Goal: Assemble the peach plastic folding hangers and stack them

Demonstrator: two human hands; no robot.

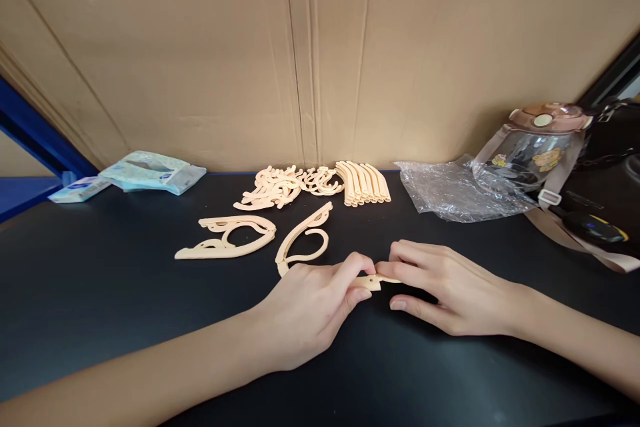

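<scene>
My left hand [315,307] is closed, pinching a beige hanger arm [371,282] between thumb and fingers; a small hole shows at its end. A thin curved beige piece [389,278] meets that end. Against this thin piece rest the fingertips of my right hand [445,287], with the thumb held apart below; its far part is hidden under the fingers. Just beyond my left hand lies a folding hanger [306,240] with its hook, partly covered by the hand. Another folded hanger [230,238] lies to its left.
At the back are a heap of loose beige pieces [275,188], several hooks [323,181] and a stack of hanger arms [364,183]. Tissue packs [150,172] lie back left. A clear plastic bag [460,190] and a strapped water bottle [535,150] stand right, before a cardboard wall [200,67].
</scene>
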